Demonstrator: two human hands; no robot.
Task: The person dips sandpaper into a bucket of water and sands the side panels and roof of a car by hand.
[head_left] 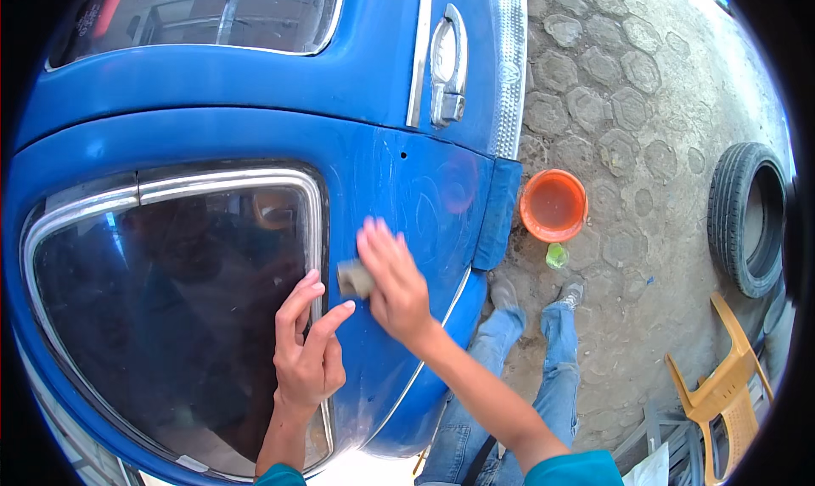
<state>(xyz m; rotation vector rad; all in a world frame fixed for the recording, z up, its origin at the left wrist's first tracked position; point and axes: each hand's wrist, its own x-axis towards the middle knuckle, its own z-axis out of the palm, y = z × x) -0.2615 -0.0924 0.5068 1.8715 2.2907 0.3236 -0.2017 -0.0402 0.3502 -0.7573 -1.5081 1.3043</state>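
My right hand [392,286] lies nearly flat on the blue car panel [373,180], its fingertips smeared by motion. Beneath its palm and thumb, a small folded grey-brown piece of sandpaper [353,279] sticks out to the left, pressed against the paint. Faint pale swirl marks show on the panel beyond the fingers. My left hand [307,350] is at the chrome trim [314,231] of the dark side window [178,316]. Its index finger and thumb are spread apart, with nothing between them; one fingertip seems to rest at the trim.
A chrome door handle [448,66] juts from the car farther off. On the paved ground to the right stand an orange bucket [553,206] of murky liquid and a small green object [556,256]. A tire [728,219] and a yellow plastic chair [722,393] are farther right.
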